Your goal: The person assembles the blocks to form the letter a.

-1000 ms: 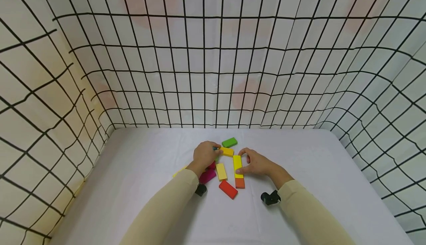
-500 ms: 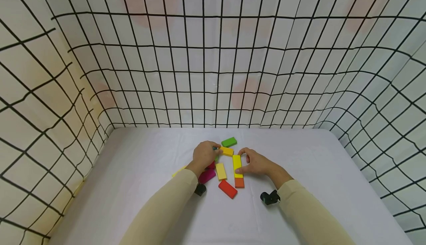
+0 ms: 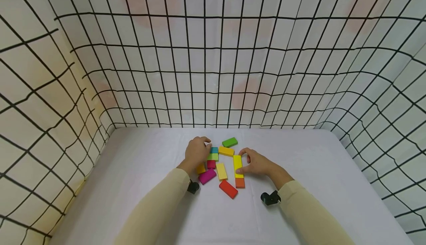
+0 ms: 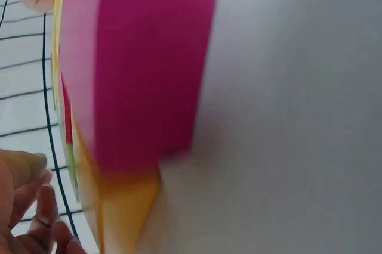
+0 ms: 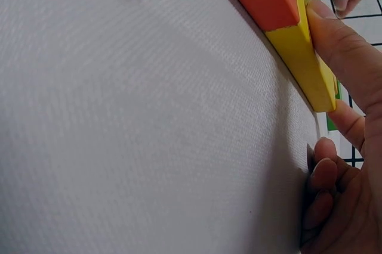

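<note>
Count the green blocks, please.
2: the green block farthest back, and the lime-green block just in front of the blue block. The left hand could hide others.

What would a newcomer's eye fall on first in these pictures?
Probably the brightly coloured rectangular blocks on the white cloth-covered table, near the person's left hand and right hand, whose thumb and forefinger touch a bright yellow rectangular block. Then the tall black-and-white grid backdrop beyond the table and along both sides. In the left wrist view, a magenta rectangular block looms large, upper left of centre.
</note>
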{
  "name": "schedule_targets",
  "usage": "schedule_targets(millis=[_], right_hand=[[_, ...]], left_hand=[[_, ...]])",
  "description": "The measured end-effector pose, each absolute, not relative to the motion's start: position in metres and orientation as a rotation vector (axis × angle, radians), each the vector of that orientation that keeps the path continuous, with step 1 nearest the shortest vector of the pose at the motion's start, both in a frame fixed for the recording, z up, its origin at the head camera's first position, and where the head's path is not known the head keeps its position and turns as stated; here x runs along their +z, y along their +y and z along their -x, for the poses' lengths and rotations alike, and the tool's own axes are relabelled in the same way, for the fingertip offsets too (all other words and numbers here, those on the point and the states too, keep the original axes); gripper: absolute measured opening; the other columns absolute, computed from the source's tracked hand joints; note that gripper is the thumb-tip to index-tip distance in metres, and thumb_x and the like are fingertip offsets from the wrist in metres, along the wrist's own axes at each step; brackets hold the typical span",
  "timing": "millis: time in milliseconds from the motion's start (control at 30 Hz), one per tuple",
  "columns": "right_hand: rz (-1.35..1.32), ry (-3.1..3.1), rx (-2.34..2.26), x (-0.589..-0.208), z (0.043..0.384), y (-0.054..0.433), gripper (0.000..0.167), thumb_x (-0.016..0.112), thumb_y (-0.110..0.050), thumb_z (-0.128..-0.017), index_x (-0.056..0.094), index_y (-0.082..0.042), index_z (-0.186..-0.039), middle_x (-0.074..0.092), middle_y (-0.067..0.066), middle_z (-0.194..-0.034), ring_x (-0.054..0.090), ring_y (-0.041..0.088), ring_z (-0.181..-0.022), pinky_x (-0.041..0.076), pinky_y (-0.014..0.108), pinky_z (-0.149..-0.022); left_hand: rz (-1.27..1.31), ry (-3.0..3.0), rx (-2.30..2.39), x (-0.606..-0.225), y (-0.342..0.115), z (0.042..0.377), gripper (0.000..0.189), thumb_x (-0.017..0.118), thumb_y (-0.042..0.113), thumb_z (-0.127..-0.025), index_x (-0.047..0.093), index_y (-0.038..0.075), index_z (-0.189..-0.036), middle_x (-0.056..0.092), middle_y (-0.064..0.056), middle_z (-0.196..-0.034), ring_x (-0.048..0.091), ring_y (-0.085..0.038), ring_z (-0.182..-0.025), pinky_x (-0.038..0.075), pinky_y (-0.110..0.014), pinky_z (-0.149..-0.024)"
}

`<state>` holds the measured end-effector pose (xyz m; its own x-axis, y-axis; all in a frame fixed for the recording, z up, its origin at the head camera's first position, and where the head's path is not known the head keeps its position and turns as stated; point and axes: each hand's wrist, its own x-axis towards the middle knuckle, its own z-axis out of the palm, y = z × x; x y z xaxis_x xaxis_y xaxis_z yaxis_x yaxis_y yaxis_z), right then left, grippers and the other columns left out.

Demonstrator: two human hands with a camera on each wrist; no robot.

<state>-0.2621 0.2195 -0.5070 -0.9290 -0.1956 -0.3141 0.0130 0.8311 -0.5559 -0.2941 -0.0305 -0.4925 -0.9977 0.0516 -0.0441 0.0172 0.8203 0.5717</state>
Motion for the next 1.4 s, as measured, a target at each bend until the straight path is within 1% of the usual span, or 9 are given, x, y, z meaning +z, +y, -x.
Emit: schedule_targets(millis=[133,267,300,500,667,1100,1400], right_hand=[[0.129,2.65,-0.813,-0.507,0.262,0.22,0.07,0.09,-0.045,-0.074,0.053,-0.023,-0.13,0.051,0.007,-0.099,0.051,0.022,-0.09,0.042,0.034,-0.073],[0.124,2.65,-0.807,-0.507,0.262,0.22,0.07,0.09,-0.045,-0.074,0.052,-0.024,-0.13,0.051,0.007,-0.099,0.051,0.022,-0.09,0.042,0.034,-0.074],[0.124,2.65,-0.805,-0.506,0.262,0.22,0.071,0.09,-0.045,-0.074,0.052,-0.024,-0.13,0.051,0.007,-0.099,0.051,0.022,-0.09,0.042,0.034,-0.074],[0.129,2.649,-0.812,-0.508,0.262,0.22,0.072,0.09,-0.045,-0.074,0.052,-0.023,-0.131,0.051,0.007,-0.099,0.051,0.022,-0.09,0.042,0.034,-0.073],[0.13,2.641,-0.825,-0.507,0.262,0.22,0.072,0.09,-0.045,-0.074,0.052,-0.023,-0.131,0.051,0.007,-0.099,0.051,0.022,-0.09,0.042,0.034,-0.073],[0.138,2.642,-0.819,-0.507,0.263,0.22,0.072,0.09,-0.046,-0.074,0.052,-0.023,-0.131,0.05,0.007,-0.098,0.051,0.022,-0.089,0.041,0.034,-0.073],[0.129,2.639,-0.823,-0.508,0.263,0.22,0.072,0.09,-0.046,-0.074,0.052,-0.023,-0.131,0.05,0.007,-0.099,0.05,0.021,-0.09,0.04,0.034,-0.072]], left_hand=[[-0.1,2.887,0.904,-0.489,-0.04,0.292,0.027,0.065,0.03,-0.1,0.074,0.019,-0.124,0.061,-0.011,-0.119,0.054,-0.024,-0.103,0.055,-0.035,-0.087],[-0.132,2.842,0.897,-0.489,-0.047,0.292,0.029,0.065,0.031,-0.1,0.074,0.018,-0.124,0.06,-0.013,-0.124,0.053,-0.028,-0.109,0.054,-0.04,-0.094],[-0.135,2.837,0.894,-0.49,-0.049,0.292,0.029,0.065,0.032,-0.1,0.073,0.017,-0.124,0.06,-0.013,-0.123,0.053,-0.028,-0.11,0.053,-0.041,-0.094],[-0.162,2.785,0.949,-0.495,-0.057,0.295,0.03,0.064,0.031,-0.101,0.072,0.013,-0.122,0.065,-0.01,-0.115,0.058,-0.024,-0.1,0.054,-0.04,-0.094],[-0.133,2.752,0.979,-0.495,-0.061,0.296,0.03,0.063,0.031,-0.101,0.071,0.012,-0.123,0.068,-0.01,-0.117,0.06,-0.024,-0.1,0.054,-0.041,-0.097],[-0.07,2.707,1.047,-0.499,-0.066,0.299,0.029,0.062,0.031,-0.102,0.069,0.012,-0.122,0.068,-0.01,-0.118,0.06,-0.024,-0.098,0.055,-0.037,-0.092],[-0.022,2.686,1.105,-0.5,-0.067,0.299,0.028,0.065,0.032,-0.1,0.071,0.011,-0.116,0.069,-0.011,-0.113,0.06,-0.022,-0.09,0.055,-0.03,-0.08]])
